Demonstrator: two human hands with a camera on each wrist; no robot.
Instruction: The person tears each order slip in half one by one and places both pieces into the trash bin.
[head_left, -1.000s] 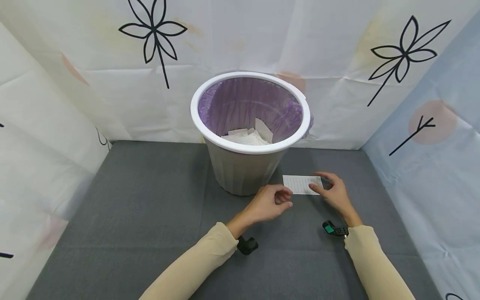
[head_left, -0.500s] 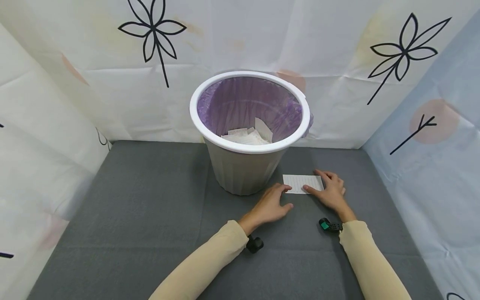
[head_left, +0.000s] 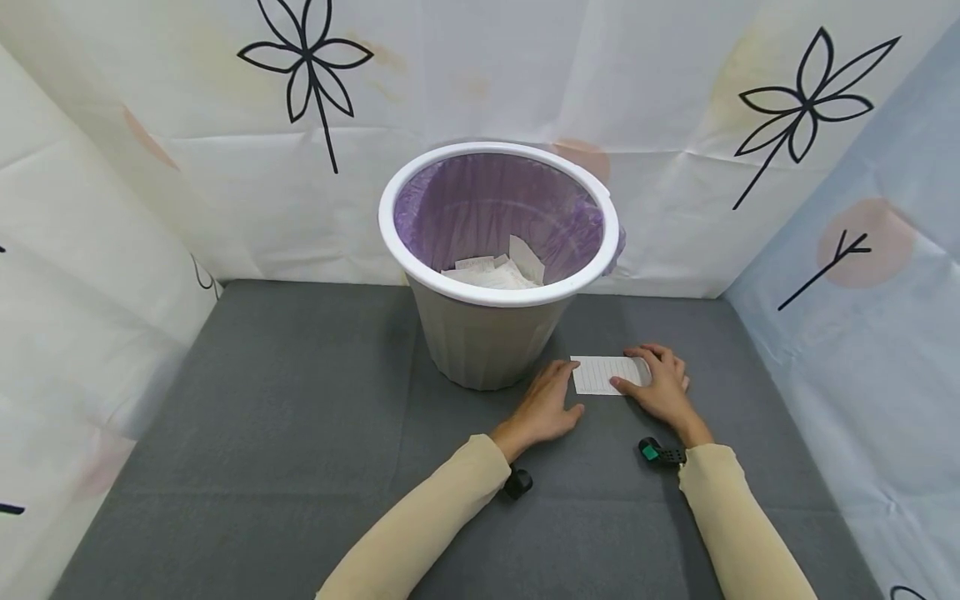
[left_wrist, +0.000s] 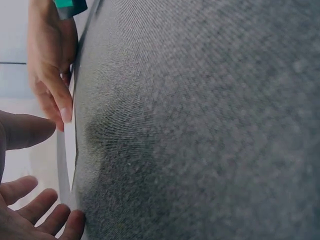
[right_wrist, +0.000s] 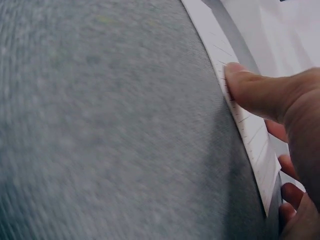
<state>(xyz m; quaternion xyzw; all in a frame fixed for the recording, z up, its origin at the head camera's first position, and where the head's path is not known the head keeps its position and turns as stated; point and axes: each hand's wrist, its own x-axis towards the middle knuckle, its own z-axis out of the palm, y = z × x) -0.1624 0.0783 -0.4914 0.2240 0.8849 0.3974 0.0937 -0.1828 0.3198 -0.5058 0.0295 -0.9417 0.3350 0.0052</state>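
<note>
A small white slip of lined paper point(head_left: 600, 375) lies on the grey cloth, right of the waste bin. My right hand point(head_left: 663, 387) grips its right end, thumb on the near side and fingers at the far side. In the right wrist view the thumb point(right_wrist: 245, 90) presses on the ruled face of the paper, whose end bends up toward the fingers. My left hand point(head_left: 543, 408) is at the paper's left end, index fingertip right at the corner. The left wrist view shows the left fingers point(left_wrist: 40, 205) spread apart with nothing between them and the thumb.
A pale waste bin point(head_left: 487, 342) with a white rim and purple liner stands behind the left hand. Several white papers point(head_left: 498, 273) lie inside it. Grey cloth point(head_left: 262, 417) covers the table, and patterned white curtains point(head_left: 480, 75) close off the back and sides.
The right hand has closed onto the paper's right end, and the paper has shifted slightly right and nearer. The left hand has unfolded its fingers and reached up to the paper's left corner.
</note>
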